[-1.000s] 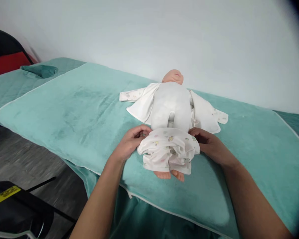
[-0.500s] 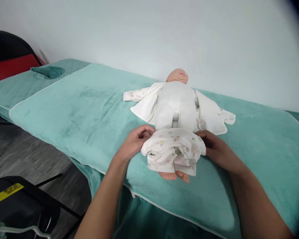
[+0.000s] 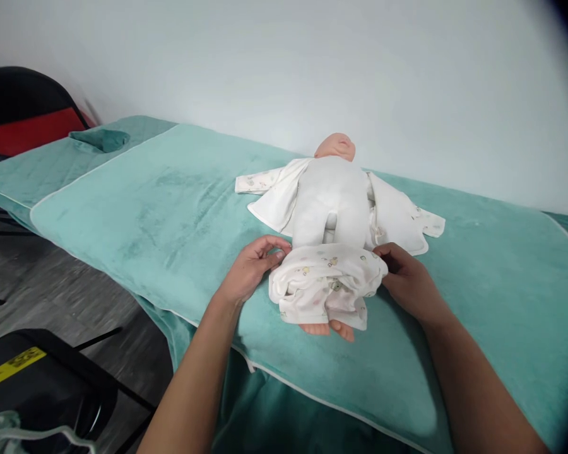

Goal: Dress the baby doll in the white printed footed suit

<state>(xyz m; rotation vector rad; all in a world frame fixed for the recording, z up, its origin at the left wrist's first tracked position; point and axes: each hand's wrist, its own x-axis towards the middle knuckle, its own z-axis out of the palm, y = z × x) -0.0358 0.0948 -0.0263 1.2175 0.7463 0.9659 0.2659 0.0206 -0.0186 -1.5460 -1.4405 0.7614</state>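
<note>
A baby doll (image 3: 334, 195) lies on its back with its head towards the wall. Its white cloth body shows between the spread front panels of a baby shirt (image 3: 277, 195), whose sleeves stretch out to both sides. White printed baby pants (image 3: 329, 274) are bunched around the doll's lower legs, and the feet (image 3: 341, 330) stick out below the cuffs. My left hand (image 3: 255, 268) pinches the left end of the waistband with thumb and index finger. At the right end, my right hand (image 3: 407, 277) is closed on the waistband, its fingertips partly hidden.
The doll rests on a long bed with a green plush cover (image 3: 137, 202). Behind it rises a white wall (image 3: 284, 69). A black and red chair (image 3: 33, 129) stands at the far left, a black seat with a yellow label (image 3: 14, 367) at the lower left.
The left thumb and index finger have spread slightly at the waistband. Hands, pants and doll otherwise keep nearly the same position; the view has shifted a little.
</note>
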